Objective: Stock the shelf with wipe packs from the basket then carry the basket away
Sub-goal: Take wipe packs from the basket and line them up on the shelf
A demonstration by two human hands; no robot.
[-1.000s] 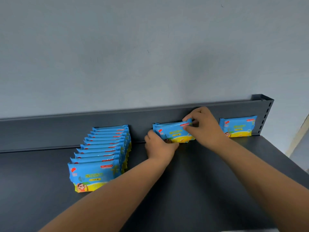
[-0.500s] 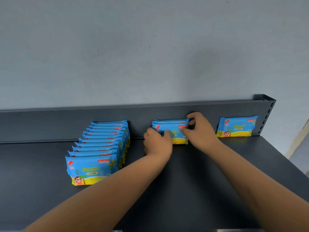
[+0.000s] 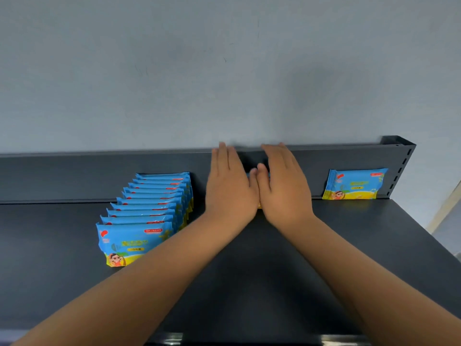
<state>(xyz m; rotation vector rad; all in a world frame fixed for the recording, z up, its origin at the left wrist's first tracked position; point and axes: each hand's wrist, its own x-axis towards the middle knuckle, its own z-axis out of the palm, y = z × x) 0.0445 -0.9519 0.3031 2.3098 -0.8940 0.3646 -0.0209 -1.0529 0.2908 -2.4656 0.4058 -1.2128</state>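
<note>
Blue and yellow wipe packs stand on a dark grey shelf [image 3: 274, 270]. A row of several packs [image 3: 147, 211] runs from the back panel toward me on the left. A small group of packs [image 3: 355, 183] leans on the back panel at the right. My left hand [image 3: 230, 186] and my right hand [image 3: 284, 186] lie side by side with straight fingers, flat against the middle packs [image 3: 249, 175], which are almost fully hidden behind them. The basket is out of view.
The shelf's upright back panel [image 3: 74, 176] runs along the rear, with a slotted post [image 3: 401, 168] at its right end. A plain grey wall [image 3: 224, 71] rises behind. The shelf's right edge drops off near a pale floor strip.
Both hands have let go of the middle packs and now lie flat with straight fingers over them. The packs stand back against the panel.
</note>
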